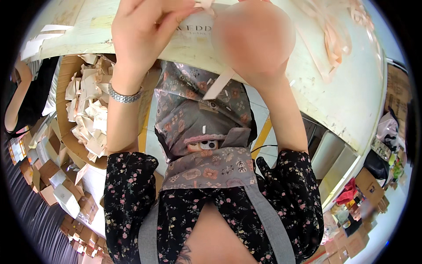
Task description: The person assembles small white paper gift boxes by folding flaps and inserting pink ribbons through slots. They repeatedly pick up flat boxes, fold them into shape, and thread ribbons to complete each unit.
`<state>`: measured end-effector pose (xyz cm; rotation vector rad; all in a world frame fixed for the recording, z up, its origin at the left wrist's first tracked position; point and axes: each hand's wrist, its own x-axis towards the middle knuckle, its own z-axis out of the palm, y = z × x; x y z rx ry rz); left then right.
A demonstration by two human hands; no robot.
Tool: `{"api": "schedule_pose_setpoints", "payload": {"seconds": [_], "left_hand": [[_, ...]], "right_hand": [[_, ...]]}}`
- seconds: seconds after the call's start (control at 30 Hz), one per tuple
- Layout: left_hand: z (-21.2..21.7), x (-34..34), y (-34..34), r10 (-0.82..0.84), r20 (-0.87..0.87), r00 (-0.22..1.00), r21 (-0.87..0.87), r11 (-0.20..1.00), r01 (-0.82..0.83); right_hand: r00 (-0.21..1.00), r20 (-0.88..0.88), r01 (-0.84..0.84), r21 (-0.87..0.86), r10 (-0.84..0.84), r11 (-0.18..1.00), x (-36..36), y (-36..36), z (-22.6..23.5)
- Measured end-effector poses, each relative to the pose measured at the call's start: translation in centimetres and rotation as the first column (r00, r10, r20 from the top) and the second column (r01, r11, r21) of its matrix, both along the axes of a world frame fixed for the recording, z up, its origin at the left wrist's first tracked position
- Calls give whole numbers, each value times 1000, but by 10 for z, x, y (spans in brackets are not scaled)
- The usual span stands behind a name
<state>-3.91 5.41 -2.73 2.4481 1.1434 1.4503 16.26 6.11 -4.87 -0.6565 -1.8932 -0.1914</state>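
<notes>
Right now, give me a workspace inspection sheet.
Surface: pale tabletop, loose ribbons at right.
Job's things: pale ribbon at the left hand's fingertips; pale strip hanging below the right hand.
Clutter: carton of cream pieces, left.
Hands: left fingers bent, grip unclear; right blurred, grip unreadable.
Cables: thin dark line beside the apron, possibly one.
Surroundings: cardboard boxes both sides; another person's arm, far left.

Dark, partly hidden lettering (pixel 193 28) marks a pale surface (pixel 190 40).

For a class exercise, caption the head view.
Left hand pinching pale ribbon beside blurred right hand at a table, cardboard box at left.
</notes>
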Motion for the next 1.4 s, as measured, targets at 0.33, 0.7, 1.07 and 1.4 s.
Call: {"api": "schedule_pose_setpoints", "payload": {"seconds": [0.33,0.7,1.07,1.4], "left_hand": [[-15,14,1,-42,227,973,-76,995,61],[-29,13,4,-60,236,970,87,995,40],[-2,2,-9,266,-65,962,108,960,-258],[51,0,-94,370,-599,711,204,928,-311]], "right_hand": [[993,-118,-45,-132,29,990,-10,-4,13],[987,-94,-146,-201,129,969,-3,-3,1],[993,-60,-114,-234,103,965,-2,-3,11],[940,294,107,235,-175,966,6,34,1]]}}
